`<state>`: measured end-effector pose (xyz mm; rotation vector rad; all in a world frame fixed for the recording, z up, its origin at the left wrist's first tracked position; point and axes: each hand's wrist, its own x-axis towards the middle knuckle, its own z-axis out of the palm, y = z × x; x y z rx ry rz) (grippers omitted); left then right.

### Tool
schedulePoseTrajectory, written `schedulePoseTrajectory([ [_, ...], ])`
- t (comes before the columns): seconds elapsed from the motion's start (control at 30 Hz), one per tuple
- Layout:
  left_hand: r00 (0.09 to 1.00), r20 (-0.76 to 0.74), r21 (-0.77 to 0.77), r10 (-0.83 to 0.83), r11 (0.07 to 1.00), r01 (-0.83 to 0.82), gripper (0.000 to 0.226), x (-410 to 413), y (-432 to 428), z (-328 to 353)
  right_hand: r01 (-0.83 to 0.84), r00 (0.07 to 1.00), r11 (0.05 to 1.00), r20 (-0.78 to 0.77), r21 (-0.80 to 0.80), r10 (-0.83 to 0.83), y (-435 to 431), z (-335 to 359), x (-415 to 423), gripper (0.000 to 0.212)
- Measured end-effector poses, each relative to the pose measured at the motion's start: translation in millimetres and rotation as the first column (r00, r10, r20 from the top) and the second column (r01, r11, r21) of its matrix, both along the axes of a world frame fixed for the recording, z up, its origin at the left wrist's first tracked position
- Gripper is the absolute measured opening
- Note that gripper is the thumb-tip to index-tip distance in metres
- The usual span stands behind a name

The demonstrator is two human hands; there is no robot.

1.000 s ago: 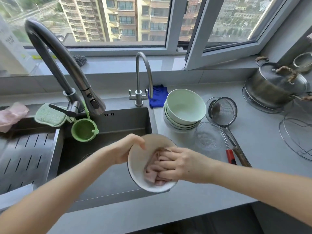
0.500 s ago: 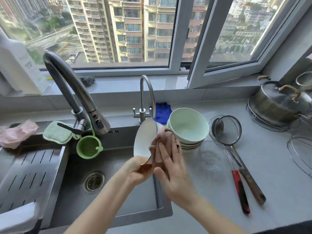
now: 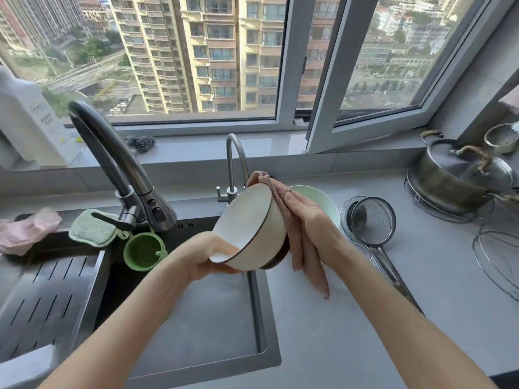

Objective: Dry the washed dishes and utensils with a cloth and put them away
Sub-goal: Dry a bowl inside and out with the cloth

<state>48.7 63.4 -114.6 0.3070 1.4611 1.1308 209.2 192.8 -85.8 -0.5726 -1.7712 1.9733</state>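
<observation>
Head: bowl (image 3: 248,221) sideways, mouth seemingly leftward

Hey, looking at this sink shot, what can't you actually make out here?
Head view, the only one:
- Green bowls: mostly behind the white bowl, cloth and right hand; the stack cannot be counted.
- White bowl's far side: under the cloth, so wet or dry is unclear.
- Left hand: its fingers are hidden under the white bowl.
- Strainer handle: its end runs under the right forearm.
- White bottle label: print too small to read.
</observation>
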Motion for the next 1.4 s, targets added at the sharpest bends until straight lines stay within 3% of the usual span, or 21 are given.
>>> schedulePoseTrajectory([
  [0.13,0.997,-0.075,0.088,-0.006,0.996,0.013,0.021,-2.5,5.2,3.4,-0.012,0.995,0.966,0.089,-0.260,0.036,13.1,5.5,-13.2,0.033],
  [0.2,0.994,-0.111,0.099,0.008,0.995,0.003,0.021,-3.6,6.7,1.7,-0.015,0.994,0.901,0.088,-0.433,0.058,16.1,4.3,-17.1,0.032],
  [0.27,0.992,-0.116,0.120,0.046,0.992,-0.032,0.020,-3.1,9.3,-1.0,0.024,0.990,0.860,0.130,-0.509,0.050,14.7,-1.2,-19.9,0.033],
  [0.37,0.965,-0.126,0.162,0.229,0.965,-0.207,0.021,-1.3,15.8,-8.4,0.145,0.984,0.807,0.168,-0.572,-0.057,3.8,-12.1,-24.4,0.037],
  [0.5,0.833,-0.151,0.226,0.532,0.839,-0.495,0.014,6.8,21.7,-19.2,0.278,0.957,0.616,0.155,-0.737,-0.245,-16.9,-18.8,-36.6,0.041],
  [0.63,0.722,-0.109,0.270,0.683,0.719,-0.640,0.018,21.6,22.6,-24.8,0.427,0.882,0.598,0.165,-0.678,-0.442,-30.4,-19.6,-44.2,0.036],
  [0.9,0.571,-0.163,0.340,0.804,0.589,-0.733,0.017,40.1,26.6,-23.3,0.492,0.828,0.650,0.079,-0.579,-0.555,-71.3,-21.8,-46.7,0.034],
  [1.03,0.596,-0.242,0.390,0.766,0.639,-0.663,0.010,32.1,21.5,-27.3,0.442,0.831,0.582,0.068,-0.683,-0.552,-83.4,-20.9,-40.0,0.031],
  [1.27,0.642,-0.292,0.405,0.709,0.700,-0.589,0.015,24.1,12.5,-22.8,0.489,0.827,0.716,0.003,-0.499,-0.563,-102.2,-1.6,-7.9,0.031],
  [1.33,0.700,-0.279,0.340,0.657,0.749,-0.568,0.026,21.3,7.3,-16.7,0.491,0.808,0.744,-0.084,-0.454,-0.584,-97.9,8.9,13.9,0.034],
  [1.4,0.805,-0.144,0.215,0.575,0.813,-0.542,0.027,23.0,2.6,-8.8,0.536,0.771,0.753,-0.140,-0.382,-0.621,-91.4,15.7,36.3,0.034],
])
